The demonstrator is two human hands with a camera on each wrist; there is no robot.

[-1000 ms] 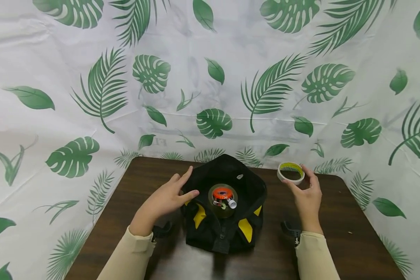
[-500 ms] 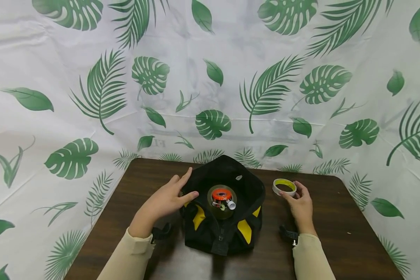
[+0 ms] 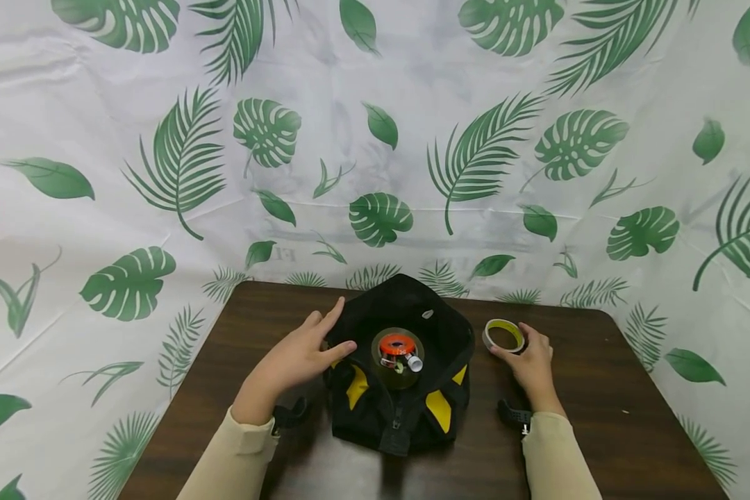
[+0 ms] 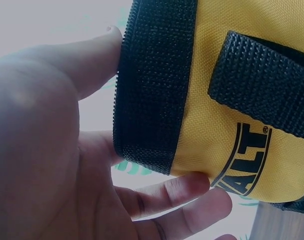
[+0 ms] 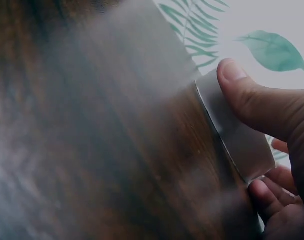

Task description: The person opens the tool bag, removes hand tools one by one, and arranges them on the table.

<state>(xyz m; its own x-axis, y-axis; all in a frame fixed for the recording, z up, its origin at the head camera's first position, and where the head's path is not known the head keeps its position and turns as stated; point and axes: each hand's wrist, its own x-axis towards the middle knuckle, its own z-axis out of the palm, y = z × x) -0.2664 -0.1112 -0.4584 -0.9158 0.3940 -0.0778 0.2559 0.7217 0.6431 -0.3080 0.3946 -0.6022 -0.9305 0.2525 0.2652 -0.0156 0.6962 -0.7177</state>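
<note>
A black and yellow tool bag [image 3: 400, 417] stands unzipped on the table, its mouth facing up. Inside sits a round item with an orange top [image 3: 397, 345] and a small white knob; its kind is unclear. My left hand [image 3: 292, 355] touches the bag's left rim, thumb and index finger spread wide. In the left wrist view, fingers [image 4: 167, 197] lie against the yellow side beside the zipper edge. To the right of the bag, my right hand [image 3: 533, 362] grips a roll of tape [image 3: 489, 342] between thumb and fingers. The roll [image 5: 237, 130] is at the tabletop.
The dark wooden table [image 3: 600, 417] has rounded far corners. Behind it hangs a white curtain [image 3: 325, 139] printed with green leaves. Both wrists wear dark straps.
My right hand has lowered the tape roll toward the table and moved it slightly left, nearer the bag. The left hand and the bag have stayed in place.
</note>
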